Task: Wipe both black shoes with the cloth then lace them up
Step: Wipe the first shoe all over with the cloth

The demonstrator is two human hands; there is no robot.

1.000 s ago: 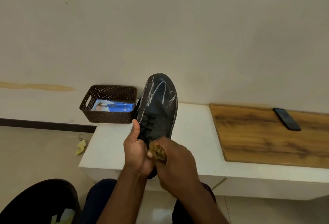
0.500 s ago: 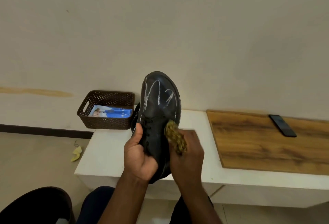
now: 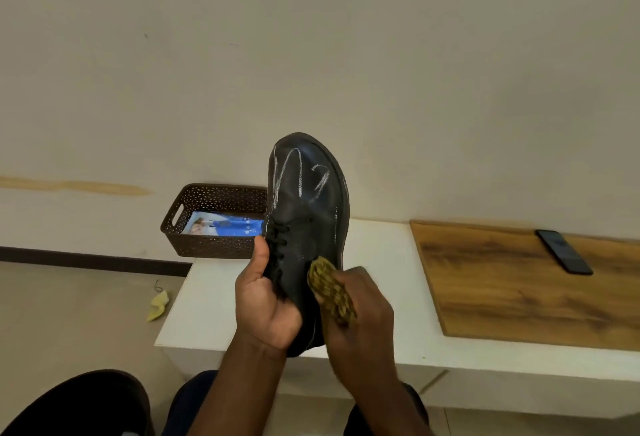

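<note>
Above the white worktop (image 3: 381, 252), held up toe-far: one black shoe (image 3: 308, 214), chalk-like white streaks on its toe. My left hand (image 3: 266, 304) grips its heel end, thumb up along the laces. My right hand (image 3: 360, 311) clenches a wadded olive cloth (image 3: 330, 288), pressed against the shoe's right side. Far left: brown basket (image 3: 214, 200).

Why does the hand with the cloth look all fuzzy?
In the head view, the right hand and its cloth are smeared by motion blur; the left hand and the chalk-marked black shoe it holds look sharper; the wide lens bends the table edges.
</note>
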